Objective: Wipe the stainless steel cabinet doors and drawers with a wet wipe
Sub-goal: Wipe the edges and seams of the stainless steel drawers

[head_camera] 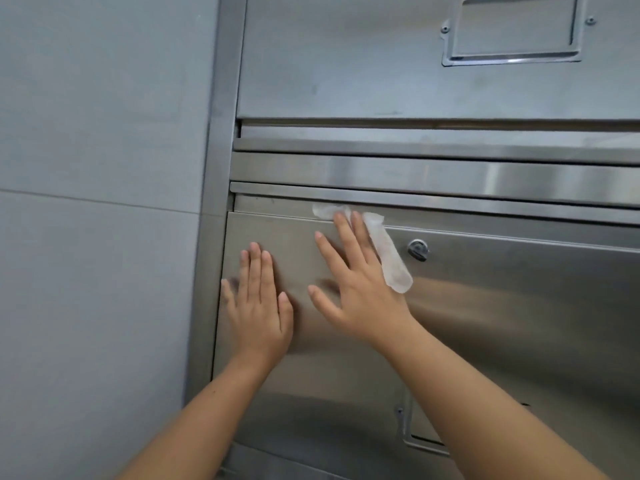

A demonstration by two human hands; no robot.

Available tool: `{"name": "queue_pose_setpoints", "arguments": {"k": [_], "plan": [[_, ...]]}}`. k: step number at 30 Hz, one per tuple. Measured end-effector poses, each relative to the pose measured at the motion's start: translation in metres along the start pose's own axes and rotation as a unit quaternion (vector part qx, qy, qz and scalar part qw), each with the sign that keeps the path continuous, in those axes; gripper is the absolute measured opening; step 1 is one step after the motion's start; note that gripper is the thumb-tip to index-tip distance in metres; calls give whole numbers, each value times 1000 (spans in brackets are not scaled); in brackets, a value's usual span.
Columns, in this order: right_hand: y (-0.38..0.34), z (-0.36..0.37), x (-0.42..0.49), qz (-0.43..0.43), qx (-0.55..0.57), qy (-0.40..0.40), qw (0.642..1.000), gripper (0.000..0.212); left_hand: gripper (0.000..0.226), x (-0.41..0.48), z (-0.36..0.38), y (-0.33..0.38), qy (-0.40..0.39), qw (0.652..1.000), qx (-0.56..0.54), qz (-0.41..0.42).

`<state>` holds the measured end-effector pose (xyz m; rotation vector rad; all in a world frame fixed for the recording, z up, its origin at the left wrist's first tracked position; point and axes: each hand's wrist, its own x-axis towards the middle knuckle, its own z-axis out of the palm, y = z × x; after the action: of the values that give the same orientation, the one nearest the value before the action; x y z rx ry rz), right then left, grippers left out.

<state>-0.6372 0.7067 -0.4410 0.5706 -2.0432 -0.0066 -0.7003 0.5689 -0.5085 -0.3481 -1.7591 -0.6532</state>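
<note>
The wet wipe [388,251] lies under your right hand [360,289], pressed flat against the upper part of the lower cabinet door [502,323]. One crumpled end pokes out past your fingertips at the door's top edge, and the other end trails out from under the little-finger side of the hand, down and to the right. That hand is spread wide, fingers fanned, palm on the wipe and the steel.

Your left hand [259,306] is beside it, to the left and slightly lower, also laid flat on the door near its left edge. Its fingers are straight and close together, and it holds nothing. The two hands are near each other but apart.

Just right of the wipe sits a small round lock [418,249] on the door. Lower down, a recessed handle [422,434] is partly hidden behind your right forearm.

Above the door run horizontal steel strips [415,174], likely drawer fronts or rails; which, you cannot tell. Higher still is an upper door [346,64] with a recessed rectangular handle [512,29] fixed by two screws. A steel frame post [218,133] borders the cabinet on the left, and beyond it is a grey tiled wall [97,168].

No brand, label or readable writing shows on any surface.
</note>
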Motion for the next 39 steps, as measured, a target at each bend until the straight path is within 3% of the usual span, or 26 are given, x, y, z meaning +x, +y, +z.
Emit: {"name": "queue_pose_setpoints", "arguments": {"k": [7, 13, 20, 26, 32, 36, 39], "plan": [[15, -5, -27, -18, 17, -17, 1000, 69, 59, 9, 7, 31, 2, 999, -42, 21], [23, 1, -59, -37, 3, 0, 999, 70, 57, 9, 9, 45, -18, 991, -30, 132], [33, -18, -70, -36, 27, -31, 999, 65, 56, 15, 3, 74, -19, 990, -61, 124], [65, -57, -91, -19, 0, -54, 998, 65, 56, 15, -5, 116, 7, 983, -110, 148], [106, -113, -91, 35, -23, -45, 998, 69, 58, 24, -4, 177, 60, 963, -127, 230], [106, -130, -88, 36, 35, -41, 998, 56, 55, 29, 9, 211, 55, 955, -120, 265], [112, -142, -86, 29, 29, -53, 998, 53, 55, 33, 23, 215, 32, 963, -119, 240]]}}
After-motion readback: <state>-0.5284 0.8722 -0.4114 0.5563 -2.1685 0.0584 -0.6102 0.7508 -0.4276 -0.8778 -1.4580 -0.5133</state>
